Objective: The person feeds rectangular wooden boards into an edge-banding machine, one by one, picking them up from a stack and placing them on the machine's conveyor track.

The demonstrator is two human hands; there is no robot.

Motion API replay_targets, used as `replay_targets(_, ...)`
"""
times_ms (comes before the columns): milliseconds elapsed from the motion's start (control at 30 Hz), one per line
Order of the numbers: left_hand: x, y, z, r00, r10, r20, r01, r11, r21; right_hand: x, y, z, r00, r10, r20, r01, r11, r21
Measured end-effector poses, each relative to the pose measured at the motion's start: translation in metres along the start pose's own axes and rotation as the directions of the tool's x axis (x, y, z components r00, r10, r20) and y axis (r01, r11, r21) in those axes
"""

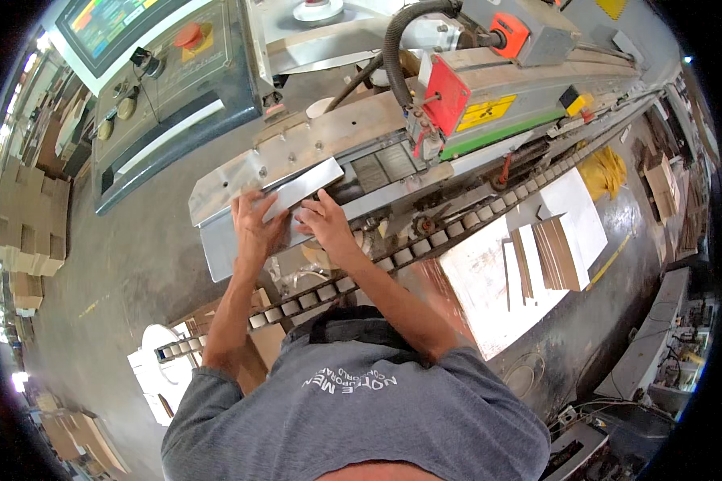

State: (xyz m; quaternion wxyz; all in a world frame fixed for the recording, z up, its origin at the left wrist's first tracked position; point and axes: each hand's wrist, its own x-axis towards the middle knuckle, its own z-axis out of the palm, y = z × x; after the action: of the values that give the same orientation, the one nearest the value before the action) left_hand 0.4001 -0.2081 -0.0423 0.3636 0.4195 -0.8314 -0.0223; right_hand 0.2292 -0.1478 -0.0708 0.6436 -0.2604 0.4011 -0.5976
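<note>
A short white strip of board (306,183) lies slantwise on the metal infeed of a machine, against the long steel guide fence (297,152). My left hand (257,227) is closed round the strip's left end, with its fingertips on the fence side. My right hand (330,230) has its fingers bent at the strip's near edge, the index fingertip touching it. What lies under my right palm is hidden. Just right of the strip's far end is the machine's dark feed track (377,170).
A red-ended machine housing (449,94) with a ribbed hose (395,48) stands ahead right. A chain conveyor (449,234) of pale blocks runs between me and the bed. Brown strips (557,250) stand on a white board at right. A control panel (176,96) is at upper left.
</note>
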Motion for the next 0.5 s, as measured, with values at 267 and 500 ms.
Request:
replay_targets(267,-0.017,-0.021,-0.002,0.983,-0.181,-0.021,0.18,0.983,-0.022,0.017,0.01,0.008,0.999,-0.031,0.006,0.032,0.997,-0.076)
replay_targets(500,-0.015,-0.027,0.002,0.98,-0.196,-0.041,0.193,0.978,-0.074,0.024,0.012,0.002,0.999,-0.007,0.052,0.014,0.99,-0.141)
